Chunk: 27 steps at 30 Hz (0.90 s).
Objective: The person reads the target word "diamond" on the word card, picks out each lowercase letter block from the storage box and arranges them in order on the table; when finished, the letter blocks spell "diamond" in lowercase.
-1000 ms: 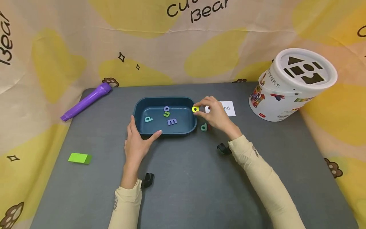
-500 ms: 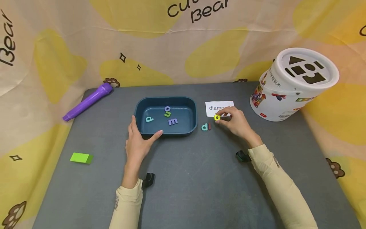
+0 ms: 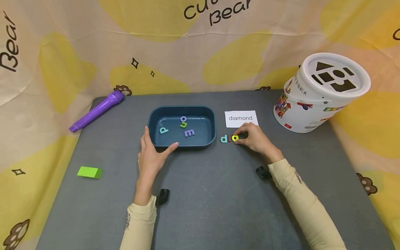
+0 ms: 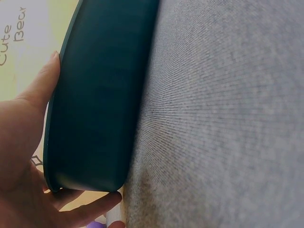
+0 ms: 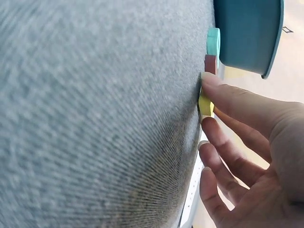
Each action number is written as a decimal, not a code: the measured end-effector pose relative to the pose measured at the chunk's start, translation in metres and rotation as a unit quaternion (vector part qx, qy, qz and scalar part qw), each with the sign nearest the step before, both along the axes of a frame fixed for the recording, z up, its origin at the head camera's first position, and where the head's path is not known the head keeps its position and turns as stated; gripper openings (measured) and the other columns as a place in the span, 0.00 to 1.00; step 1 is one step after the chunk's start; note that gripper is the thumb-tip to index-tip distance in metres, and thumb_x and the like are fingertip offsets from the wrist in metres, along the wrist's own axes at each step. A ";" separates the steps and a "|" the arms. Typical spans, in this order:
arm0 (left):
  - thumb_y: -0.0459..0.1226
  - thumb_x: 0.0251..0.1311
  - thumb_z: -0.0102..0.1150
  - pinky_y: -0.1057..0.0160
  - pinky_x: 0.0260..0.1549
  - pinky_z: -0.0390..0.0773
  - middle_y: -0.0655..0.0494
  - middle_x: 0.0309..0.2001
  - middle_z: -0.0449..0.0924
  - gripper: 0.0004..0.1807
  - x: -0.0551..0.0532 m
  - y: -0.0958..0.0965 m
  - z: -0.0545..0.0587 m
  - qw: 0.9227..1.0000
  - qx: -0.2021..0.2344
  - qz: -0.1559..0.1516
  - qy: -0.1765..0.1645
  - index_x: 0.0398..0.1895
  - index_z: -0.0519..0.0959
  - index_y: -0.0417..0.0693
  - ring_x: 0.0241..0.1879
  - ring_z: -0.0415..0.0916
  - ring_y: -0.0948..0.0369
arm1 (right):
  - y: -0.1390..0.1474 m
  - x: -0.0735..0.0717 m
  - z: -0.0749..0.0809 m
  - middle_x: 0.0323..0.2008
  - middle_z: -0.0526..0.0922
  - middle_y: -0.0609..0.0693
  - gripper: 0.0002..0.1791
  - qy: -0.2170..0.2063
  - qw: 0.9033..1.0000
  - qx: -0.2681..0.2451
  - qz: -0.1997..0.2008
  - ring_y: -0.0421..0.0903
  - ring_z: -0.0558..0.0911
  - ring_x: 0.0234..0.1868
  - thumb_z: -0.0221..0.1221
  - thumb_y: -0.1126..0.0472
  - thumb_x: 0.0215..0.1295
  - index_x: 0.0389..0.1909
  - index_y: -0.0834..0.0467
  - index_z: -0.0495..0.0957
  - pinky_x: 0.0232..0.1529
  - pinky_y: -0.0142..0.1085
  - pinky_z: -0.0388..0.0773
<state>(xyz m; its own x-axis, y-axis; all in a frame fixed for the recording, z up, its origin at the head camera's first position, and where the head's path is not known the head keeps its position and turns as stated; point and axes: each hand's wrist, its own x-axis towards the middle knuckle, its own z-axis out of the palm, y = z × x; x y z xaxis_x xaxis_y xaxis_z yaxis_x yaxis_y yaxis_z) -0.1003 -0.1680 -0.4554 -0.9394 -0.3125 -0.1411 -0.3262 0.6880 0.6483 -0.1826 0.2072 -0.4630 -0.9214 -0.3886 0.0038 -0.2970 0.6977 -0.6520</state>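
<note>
My right hand (image 3: 255,140) pinches a yellow letter "a" (image 3: 235,138) between thumb and fingers, down on the grey table. Just left of it lie a dark red letter "i" (image 3: 229,138) and a teal letter "d" (image 3: 223,139), forming a row. Above them is a white card (image 3: 232,123) printed "diamond". With fingers spread and fairly straight, my left hand (image 3: 151,158) rests against the front left corner of a dark blue tray (image 3: 150,119), thumb on its front rim. Inside are a purple "o" (image 3: 183,119), a green letter (image 3: 183,124), a purple "m" (image 3: 189,133) and a light teal letter (image 3: 164,130).
A white bucket (image 3: 304,114) with shape holes in its lid stands at the back right. At the back left lies a purple microphone-shaped toy (image 3: 97,111). A green block (image 3: 89,172) sits on the left side. Printed cloth (image 3: 175,59) hangs behind the table.
My right hand has carried the yellow "a" from the tray's right rim past the card and down beside the red "i". My left hand has stayed at the tray.
</note>
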 end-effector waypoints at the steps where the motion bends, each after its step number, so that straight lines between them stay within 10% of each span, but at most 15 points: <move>1: 0.71 0.53 0.71 0.23 0.71 0.55 0.44 0.87 0.42 0.74 0.000 0.000 0.000 1.000 0.000 -0.001 0.000 0.88 0.30 0.64 0.80 0.54 0.32 | -0.001 0.000 0.000 0.44 0.89 0.57 0.13 -0.003 1.000 0.001 -0.002 0.55 0.81 0.49 0.78 0.66 0.58 0.44 0.62 0.91 0.55 0.51 0.75; 10: 0.72 0.52 0.71 0.23 0.71 0.56 0.44 0.87 0.42 0.74 0.000 0.000 0.000 1.000 -0.001 0.000 -0.001 0.88 0.30 0.64 0.78 0.56 0.30 | -0.004 0.002 0.012 0.49 0.87 0.60 0.21 -0.023 1.000 -0.003 -0.021 0.58 0.81 0.51 0.78 0.65 0.58 0.53 0.64 0.88 0.57 0.54 0.76; 27: 0.72 0.53 0.71 0.23 0.69 0.58 0.45 0.87 0.42 0.73 0.000 -0.001 0.000 1.000 0.002 0.000 -0.002 0.88 0.30 0.65 0.76 0.58 0.29 | -0.070 -0.007 0.031 0.50 0.85 0.59 0.16 0.070 0.995 -0.076 -0.004 0.56 0.80 0.54 0.69 0.68 0.68 0.55 0.64 0.86 0.55 0.53 0.79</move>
